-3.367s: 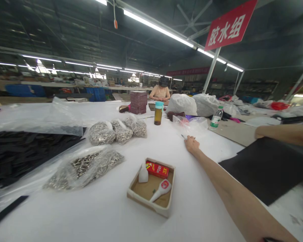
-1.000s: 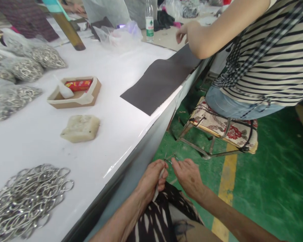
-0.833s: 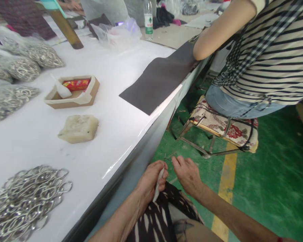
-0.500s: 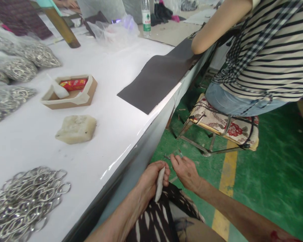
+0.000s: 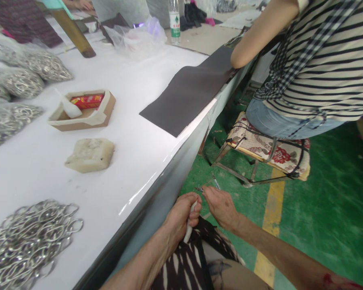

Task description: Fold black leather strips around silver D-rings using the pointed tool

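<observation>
A white slender object (image 5: 188, 230) is clasped in the curled fingers of the left hand (image 5: 186, 209), its lower end protruding below the fist. Just beside it, a thin pen-like tool (image 5: 216, 182) is gripped by the right hand (image 5: 220, 204); a small metal piece (image 5: 199, 189), too blurred to identify, is seen at its fingertips. To the left of both hands, interlaced metal rings (image 5: 33, 241) are heaped on the white tabletop (image 5: 136, 157). Farther forward-left, a yellowish block (image 5: 90, 155) and a cardboard tray (image 5: 104, 114) are placed. Ahead of the hands, a dark sheet (image 5: 184, 94) is laid along the table edge.
</observation>
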`<state>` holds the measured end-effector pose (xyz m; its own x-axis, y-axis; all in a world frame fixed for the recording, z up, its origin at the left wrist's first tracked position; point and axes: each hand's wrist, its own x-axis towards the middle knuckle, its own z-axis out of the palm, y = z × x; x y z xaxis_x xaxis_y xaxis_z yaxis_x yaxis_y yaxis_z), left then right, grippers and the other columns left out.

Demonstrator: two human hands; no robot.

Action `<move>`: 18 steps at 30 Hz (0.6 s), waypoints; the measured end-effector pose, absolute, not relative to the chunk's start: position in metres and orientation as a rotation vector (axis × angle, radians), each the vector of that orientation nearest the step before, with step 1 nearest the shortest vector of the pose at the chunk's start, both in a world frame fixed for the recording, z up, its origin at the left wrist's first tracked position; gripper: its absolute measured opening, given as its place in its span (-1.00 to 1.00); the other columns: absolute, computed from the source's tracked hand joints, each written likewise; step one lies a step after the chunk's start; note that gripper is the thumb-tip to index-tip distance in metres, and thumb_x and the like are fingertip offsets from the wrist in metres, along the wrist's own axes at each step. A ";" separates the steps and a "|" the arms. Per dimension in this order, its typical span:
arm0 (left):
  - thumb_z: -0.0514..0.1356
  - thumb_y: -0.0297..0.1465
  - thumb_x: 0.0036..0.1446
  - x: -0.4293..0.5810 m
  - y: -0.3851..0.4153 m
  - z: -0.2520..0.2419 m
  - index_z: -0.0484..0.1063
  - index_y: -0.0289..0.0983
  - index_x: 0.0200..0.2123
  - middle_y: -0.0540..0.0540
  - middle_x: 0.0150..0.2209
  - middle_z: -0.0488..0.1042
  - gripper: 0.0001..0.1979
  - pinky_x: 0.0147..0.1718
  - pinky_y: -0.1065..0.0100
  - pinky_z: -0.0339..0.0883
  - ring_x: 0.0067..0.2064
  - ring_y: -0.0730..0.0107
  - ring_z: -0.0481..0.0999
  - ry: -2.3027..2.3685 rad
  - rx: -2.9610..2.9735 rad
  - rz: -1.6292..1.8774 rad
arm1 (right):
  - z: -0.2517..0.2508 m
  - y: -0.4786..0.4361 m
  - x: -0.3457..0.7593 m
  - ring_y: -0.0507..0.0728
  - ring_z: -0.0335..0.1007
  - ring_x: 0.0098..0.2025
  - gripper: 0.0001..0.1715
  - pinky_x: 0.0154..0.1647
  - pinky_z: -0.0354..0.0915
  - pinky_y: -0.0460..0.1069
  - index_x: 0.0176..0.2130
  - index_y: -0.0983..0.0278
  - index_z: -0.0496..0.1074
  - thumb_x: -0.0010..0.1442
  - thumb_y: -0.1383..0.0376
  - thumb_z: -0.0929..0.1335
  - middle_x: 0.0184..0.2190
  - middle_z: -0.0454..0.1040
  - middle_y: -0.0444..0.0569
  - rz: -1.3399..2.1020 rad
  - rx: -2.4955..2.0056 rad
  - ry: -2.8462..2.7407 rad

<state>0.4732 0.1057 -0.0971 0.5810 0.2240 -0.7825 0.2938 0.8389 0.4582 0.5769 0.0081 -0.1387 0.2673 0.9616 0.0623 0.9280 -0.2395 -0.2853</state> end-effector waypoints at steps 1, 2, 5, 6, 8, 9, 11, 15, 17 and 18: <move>0.02 -0.45 0.01 0.473 0.106 -0.096 0.22 -0.29 -0.52 0.15 -0.70 0.11 -0.91 -0.78 0.58 -0.26 -0.74 0.70 -0.08 0.966 0.601 -0.043 | -0.139 0.010 0.577 0.10 0.41 -0.31 -0.83 -0.31 0.22 -0.07 -0.21 0.29 0.38 0.26 0.44 0.23 -0.39 0.46 -0.06 0.227 -2.295 -1.712; 0.02 -0.45 0.00 0.473 0.105 -0.095 0.22 -0.28 -0.52 0.16 -0.70 0.10 -0.91 -0.78 0.58 -0.26 -0.74 0.70 -0.09 0.965 0.605 -0.043 | -0.140 0.012 0.579 0.09 0.41 -0.30 -0.84 -0.31 0.21 -0.08 -0.22 0.27 0.39 0.26 0.42 0.23 -0.38 0.46 -0.07 0.259 -2.312 -1.683; 0.05 -0.43 -0.03 0.473 0.103 -0.089 0.22 -0.28 -0.54 0.16 -0.71 0.09 -0.92 -0.79 0.58 -0.28 -0.74 0.70 -0.11 0.936 0.620 -0.059 | -0.149 0.017 0.591 0.09 0.41 -0.34 -0.82 -0.39 0.17 -0.09 -0.31 0.26 0.40 0.27 0.40 0.23 -0.40 0.47 -0.06 0.291 -2.383 -1.595; 0.06 -0.41 -0.03 0.473 0.102 -0.087 0.23 -0.28 -0.53 0.15 -0.71 0.11 -0.92 -0.79 0.57 -0.28 -0.74 0.70 -0.11 0.911 0.628 -0.058 | -0.153 0.018 0.596 0.10 0.41 -0.38 -0.79 -0.43 0.15 -0.08 -0.35 0.27 0.41 0.27 0.40 0.23 -0.43 0.47 -0.05 0.287 -2.414 -1.556; 0.09 -0.37 -0.04 0.473 0.101 -0.086 0.25 -0.27 -0.51 0.14 -0.70 0.14 -0.90 -0.80 0.57 -0.28 -0.74 0.69 -0.10 0.880 0.634 -0.035 | -0.159 0.017 0.608 0.11 0.39 -0.45 -0.73 -0.50 0.11 -0.07 -0.39 0.29 0.40 0.29 0.38 0.20 -0.48 0.46 -0.03 0.273 -2.472 -1.461; 0.10 -0.36 -0.04 0.473 0.101 -0.086 0.25 -0.27 -0.51 0.14 -0.70 0.15 -0.89 -0.80 0.57 -0.26 -0.74 0.69 -0.10 0.881 0.632 -0.015 | -0.160 0.015 0.612 0.11 0.38 -0.46 -0.71 -0.50 0.11 -0.07 -0.39 0.29 0.40 0.30 0.36 0.18 -0.48 0.45 -0.03 0.266 -2.482 -1.425; 0.10 -0.36 -0.06 0.472 0.102 -0.088 0.24 -0.28 -0.51 0.14 -0.70 0.15 -0.89 -0.80 0.58 -0.24 -0.74 0.69 -0.09 0.909 0.617 0.013 | -0.157 0.010 0.615 0.08 0.39 -0.42 -0.68 -0.45 0.15 -0.08 -0.31 0.27 0.40 0.34 0.32 0.14 -0.43 0.46 -0.05 0.261 -2.461 -1.397; 0.10 -0.37 -0.04 0.472 0.106 -0.093 0.30 -0.30 -0.48 0.11 -0.69 0.20 -0.89 -0.80 0.57 -0.15 -0.74 0.67 0.00 0.913 0.621 0.033 | -0.137 0.001 0.602 0.06 0.37 -0.31 -0.66 -0.33 0.22 -0.09 -0.17 0.26 0.36 0.37 0.27 0.07 -0.31 0.43 -0.05 0.296 -2.265 -1.469; 0.08 -0.36 -0.01 0.473 0.106 -0.095 0.32 -0.31 -0.46 0.09 -0.68 0.24 -0.88 -0.80 0.56 -0.10 -0.74 0.65 0.04 0.916 0.618 0.033 | -0.127 -0.001 0.593 0.09 0.36 -0.28 -0.64 -0.30 0.23 -0.07 -0.15 0.28 0.34 0.37 0.29 0.04 -0.31 0.41 -0.01 0.294 -2.166 -1.512; 0.07 -0.36 0.00 0.473 0.106 -0.095 0.33 -0.32 -0.45 0.07 -0.67 0.26 -0.86 -0.80 0.55 -0.07 -0.74 0.63 0.05 0.919 0.608 0.025 | -0.124 -0.001 0.590 0.10 0.35 -0.29 -0.63 -0.30 0.23 -0.07 -0.15 0.28 0.33 0.37 0.30 0.03 -0.32 0.39 0.00 0.287 -2.140 -1.532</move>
<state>0.4733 0.1058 -0.0951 0.6181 0.2726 -0.7373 0.2319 0.8330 0.5024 0.5896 -0.0006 -0.1239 0.3483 0.9310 0.1097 0.8281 -0.2507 -0.5013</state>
